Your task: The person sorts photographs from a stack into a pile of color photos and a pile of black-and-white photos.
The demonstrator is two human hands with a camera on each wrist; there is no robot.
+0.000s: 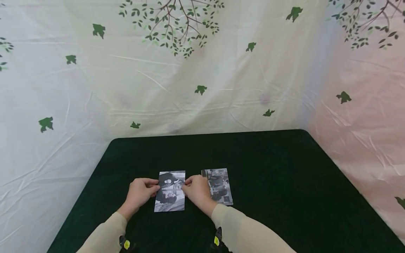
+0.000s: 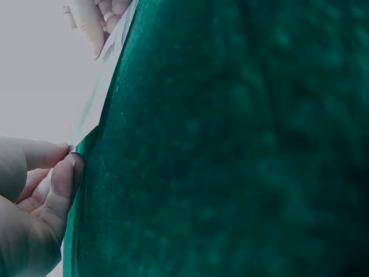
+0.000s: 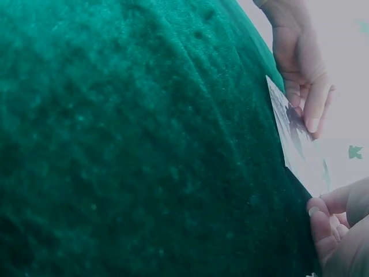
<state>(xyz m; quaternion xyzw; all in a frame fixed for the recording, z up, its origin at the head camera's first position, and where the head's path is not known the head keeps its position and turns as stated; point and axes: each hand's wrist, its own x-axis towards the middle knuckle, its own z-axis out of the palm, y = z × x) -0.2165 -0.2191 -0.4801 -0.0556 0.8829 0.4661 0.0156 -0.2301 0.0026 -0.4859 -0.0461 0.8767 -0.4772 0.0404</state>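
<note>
Two hands are on one print. The left hand (image 1: 140,192) pinches the left edge of a black-and-white photograph (image 1: 170,191); the right hand (image 1: 197,190) pinches its right edge, fingers curled onto the paper. The wrist views confirm a fingertip grip at each side, with the sheet raised a little off the cloth there. The photograph lies near the front edge of the dark green table cover (image 1: 272,168), roughly at centre. A second photograph (image 1: 219,186) lies flat just beside the right hand, partly hidden by it, apart from the first.

Risk assessment: opposing pinches on thin paper could buckle or crease the print if the hands move toward each other. Fingertips on the printed face may leave marks. The right wrist rests close to the second print and could drag it across the cloth.

Containers: none visible; both prints lie loose on the cover. A leaf-patterned sheet (image 1: 202,70) hangs behind.
</note>
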